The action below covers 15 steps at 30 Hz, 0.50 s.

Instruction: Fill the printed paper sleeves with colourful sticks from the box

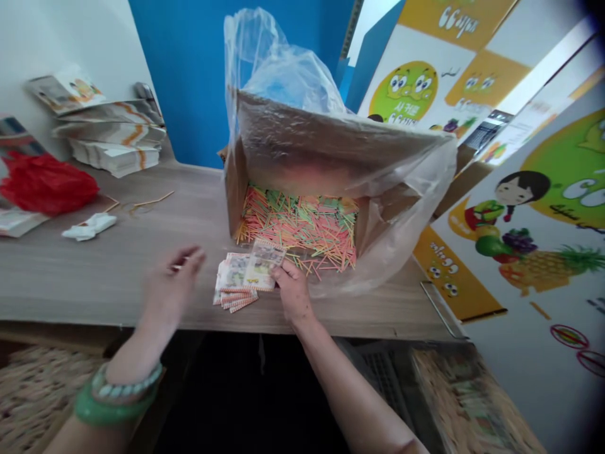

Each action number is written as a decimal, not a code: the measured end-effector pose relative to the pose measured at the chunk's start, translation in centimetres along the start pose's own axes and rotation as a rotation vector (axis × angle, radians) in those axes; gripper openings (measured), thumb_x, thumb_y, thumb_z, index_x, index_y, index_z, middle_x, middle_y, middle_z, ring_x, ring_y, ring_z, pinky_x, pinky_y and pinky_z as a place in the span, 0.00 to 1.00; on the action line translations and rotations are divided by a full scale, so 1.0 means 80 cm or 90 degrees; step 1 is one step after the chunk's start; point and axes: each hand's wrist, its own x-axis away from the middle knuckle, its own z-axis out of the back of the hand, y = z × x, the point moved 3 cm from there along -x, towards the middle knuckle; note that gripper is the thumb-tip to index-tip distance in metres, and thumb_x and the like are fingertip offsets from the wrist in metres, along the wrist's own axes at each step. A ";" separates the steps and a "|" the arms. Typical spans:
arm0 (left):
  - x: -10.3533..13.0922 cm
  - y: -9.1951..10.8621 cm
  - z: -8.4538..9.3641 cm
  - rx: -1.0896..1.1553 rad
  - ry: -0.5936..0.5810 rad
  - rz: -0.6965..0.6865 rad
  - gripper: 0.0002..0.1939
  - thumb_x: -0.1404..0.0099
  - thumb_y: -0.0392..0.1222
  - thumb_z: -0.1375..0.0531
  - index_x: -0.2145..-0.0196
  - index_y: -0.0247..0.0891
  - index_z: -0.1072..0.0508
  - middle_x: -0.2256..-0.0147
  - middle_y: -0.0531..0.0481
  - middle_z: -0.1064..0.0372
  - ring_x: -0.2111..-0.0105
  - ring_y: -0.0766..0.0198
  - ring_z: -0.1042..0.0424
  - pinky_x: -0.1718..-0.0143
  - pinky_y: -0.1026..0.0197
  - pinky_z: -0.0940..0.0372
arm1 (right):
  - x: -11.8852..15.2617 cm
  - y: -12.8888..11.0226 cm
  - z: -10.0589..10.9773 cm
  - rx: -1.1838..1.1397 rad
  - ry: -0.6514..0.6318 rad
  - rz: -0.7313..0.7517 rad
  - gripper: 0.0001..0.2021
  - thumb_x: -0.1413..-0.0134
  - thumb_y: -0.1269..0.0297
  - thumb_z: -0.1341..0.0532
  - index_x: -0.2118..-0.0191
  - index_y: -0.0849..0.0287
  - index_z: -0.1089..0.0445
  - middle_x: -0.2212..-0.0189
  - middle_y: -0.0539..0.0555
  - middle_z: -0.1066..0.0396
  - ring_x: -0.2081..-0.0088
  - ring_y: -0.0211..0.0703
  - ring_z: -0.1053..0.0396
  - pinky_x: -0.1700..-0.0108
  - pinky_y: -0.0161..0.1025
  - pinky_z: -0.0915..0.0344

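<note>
Blue panelling (189,94) stood behind a wood-grain bench (118,271), where a cardboard box (235,198), draped in a clear plastic bag (406,252), lay open toward the person and held a heap of thin pink, green, yellow and orange sticks (302,224). Just in front of it, the right hand (293,291) had its fingers clamped on the right edge of a printed packet (262,265), which overlapped a small, uneven pile of similar packets (233,277). The left hand (177,274) was above the bench, left of the pile and apart from it; its fingers were blurred, so whether they gripped anything could not be told. Farther left lay a red plastic bag (50,183), near stacked white cartons (116,139).
</note>
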 end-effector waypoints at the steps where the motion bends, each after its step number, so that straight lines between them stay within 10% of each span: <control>1: 0.017 0.006 -0.020 0.074 -0.079 0.023 0.19 0.45 0.49 0.33 0.60 0.34 0.21 0.68 0.47 0.23 0.65 0.56 0.26 0.62 0.56 0.30 | 0.004 -0.005 -0.001 0.015 -0.042 0.005 0.13 0.44 0.56 0.43 0.63 0.57 0.25 0.69 0.49 0.28 0.65 0.40 0.33 0.61 0.36 0.36; 3: 0.050 0.014 -0.059 0.213 -0.246 0.090 0.19 0.52 0.50 0.29 0.66 0.33 0.20 0.70 0.46 0.22 0.67 0.55 0.24 0.63 0.54 0.28 | 0.012 -0.017 0.001 0.106 -0.140 0.016 0.12 0.44 0.56 0.43 0.66 0.56 0.26 0.72 0.48 0.29 0.67 0.40 0.33 0.63 0.35 0.37; 6: 0.079 0.014 -0.089 0.243 -0.243 0.077 0.11 0.48 0.45 0.32 0.70 0.34 0.21 0.71 0.46 0.22 0.68 0.56 0.24 0.61 0.53 0.28 | 0.013 -0.034 0.030 0.385 -0.180 0.021 0.13 0.39 0.59 0.45 0.68 0.56 0.26 0.72 0.49 0.28 0.66 0.41 0.32 0.61 0.36 0.38; 11: 0.116 0.025 -0.129 -0.099 -0.304 -0.373 0.08 0.39 0.31 0.41 0.70 0.38 0.22 0.53 0.42 0.23 0.51 0.50 0.27 0.45 0.42 0.36 | -0.020 -0.044 0.098 0.895 0.028 -0.039 0.15 0.36 0.57 0.45 0.53 0.59 0.27 0.53 0.63 0.28 0.50 0.55 0.32 0.50 0.48 0.38; 15: 0.136 0.019 -0.177 -0.298 -0.456 -0.544 0.10 0.39 0.26 0.44 0.66 0.36 0.24 0.36 0.38 0.38 0.37 0.48 0.38 0.37 0.38 0.44 | -0.042 -0.034 0.102 1.002 -0.029 -0.020 0.23 0.39 0.60 0.42 0.41 0.61 0.35 0.46 0.67 0.32 0.45 0.59 0.35 0.46 0.51 0.40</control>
